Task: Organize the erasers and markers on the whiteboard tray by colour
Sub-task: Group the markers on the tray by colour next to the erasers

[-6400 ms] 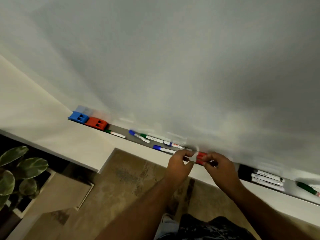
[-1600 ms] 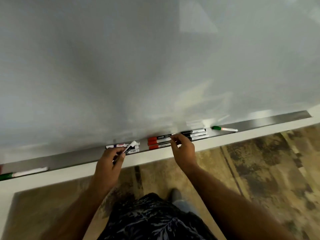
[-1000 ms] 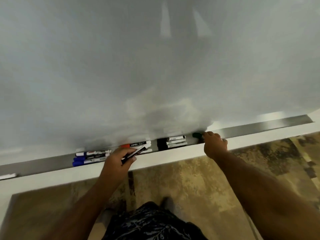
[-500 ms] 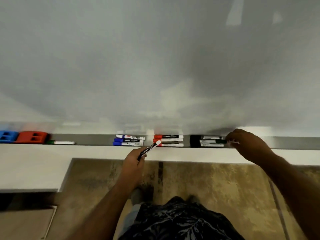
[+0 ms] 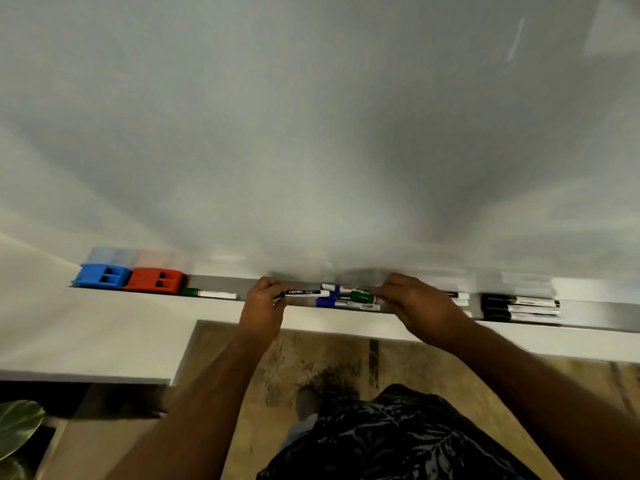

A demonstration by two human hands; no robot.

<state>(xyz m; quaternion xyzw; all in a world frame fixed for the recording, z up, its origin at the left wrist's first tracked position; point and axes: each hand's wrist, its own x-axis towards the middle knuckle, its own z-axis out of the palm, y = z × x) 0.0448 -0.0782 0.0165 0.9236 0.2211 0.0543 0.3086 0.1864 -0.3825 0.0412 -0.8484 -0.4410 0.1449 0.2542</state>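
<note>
My left hand (image 5: pixel 263 306) grips a white marker (image 5: pixel 303 293) labelled "camlin", held level just above the grey tray (image 5: pixel 221 283). My right hand (image 5: pixel 417 306) holds a green-capped marker (image 5: pixel 363 297) over the blue markers (image 5: pixel 329 302) lying in the tray. At the tray's left end a blue eraser (image 5: pixel 102 277) sits against a red eraser (image 5: pixel 156 280), and another green marker (image 5: pixel 207 293) lies beside them. Red markers are mostly hidden behind my right hand. Black markers (image 5: pixel 519 308) lie stacked to the right.
The whiteboard (image 5: pixel 311 133) fills the upper view. A white ledge (image 5: pixel 104 334) runs below the tray and juts out at the left. A plant leaf (image 5: pixel 17 427) shows at the bottom left, with mottled brown floor (image 5: pixel 311 358) beneath me.
My right hand has carried the green marker leftward from beside the black markers to above the blue ones. My left hand rose to tray height with its marker, and the view swung right.
</note>
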